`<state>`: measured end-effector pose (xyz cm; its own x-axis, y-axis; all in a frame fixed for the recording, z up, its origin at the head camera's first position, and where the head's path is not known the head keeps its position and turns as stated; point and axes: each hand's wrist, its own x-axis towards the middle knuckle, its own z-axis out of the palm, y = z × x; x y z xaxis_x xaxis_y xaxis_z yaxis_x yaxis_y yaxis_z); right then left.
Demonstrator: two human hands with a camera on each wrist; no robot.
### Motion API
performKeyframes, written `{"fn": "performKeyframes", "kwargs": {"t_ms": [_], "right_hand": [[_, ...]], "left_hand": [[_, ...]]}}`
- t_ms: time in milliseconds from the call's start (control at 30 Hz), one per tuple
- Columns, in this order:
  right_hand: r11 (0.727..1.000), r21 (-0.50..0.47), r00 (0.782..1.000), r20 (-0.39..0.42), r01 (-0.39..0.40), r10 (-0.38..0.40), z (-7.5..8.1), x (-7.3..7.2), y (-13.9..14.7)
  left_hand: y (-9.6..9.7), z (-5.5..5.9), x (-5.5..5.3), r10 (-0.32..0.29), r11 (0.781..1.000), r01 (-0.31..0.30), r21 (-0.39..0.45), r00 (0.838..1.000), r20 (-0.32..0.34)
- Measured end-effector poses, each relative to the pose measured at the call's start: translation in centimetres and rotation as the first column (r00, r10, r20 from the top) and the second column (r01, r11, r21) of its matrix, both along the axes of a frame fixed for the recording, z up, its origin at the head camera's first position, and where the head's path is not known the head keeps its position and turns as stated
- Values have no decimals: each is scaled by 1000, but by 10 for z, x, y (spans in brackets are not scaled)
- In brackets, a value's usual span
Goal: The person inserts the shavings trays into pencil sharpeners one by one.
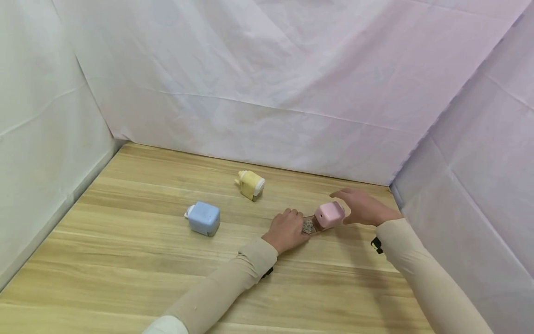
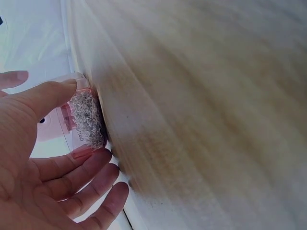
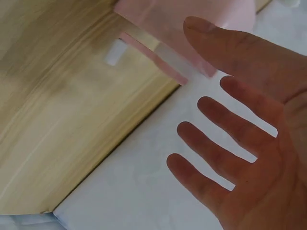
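Note:
A pink pencil sharpener (image 1: 329, 214) lies on the table to the right, with a clear container (image 2: 86, 119) full of grey shavings at its left end. My left hand (image 1: 287, 230) pinches that container, thumb on one side and fingertips on the other in the left wrist view. Just right of the pink body is my right hand (image 1: 365, 207). In the right wrist view its fingers are straight and spread, and the thumb (image 3: 230, 45) overlaps the pink body; whether it touches cannot be made out.
A blue sharpener-like box (image 1: 203, 218) with a white end piece lies left of the hands. Farther back lies a yellow one (image 1: 251, 184). White cloth walls (image 1: 250, 93) enclose the wooden table (image 1: 125, 260) at the back and both sides.

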<state>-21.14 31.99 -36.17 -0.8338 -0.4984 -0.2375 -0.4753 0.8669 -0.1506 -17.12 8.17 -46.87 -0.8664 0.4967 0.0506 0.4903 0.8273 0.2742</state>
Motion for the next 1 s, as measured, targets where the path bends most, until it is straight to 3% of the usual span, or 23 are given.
{"fn": "performKeyframes", "kwargs": {"t_ms": [333,1000], "right_hand": [[999,-29,999,-5,-36,36,-19,-8,2],[999,-40,1000,-11,-10,10,-23,-10,2]], "left_hand": [[1,0,-1,0,1000,-1,19,999,32],[11,-2,-9,-11,993,12,114,1000,-8]]}}
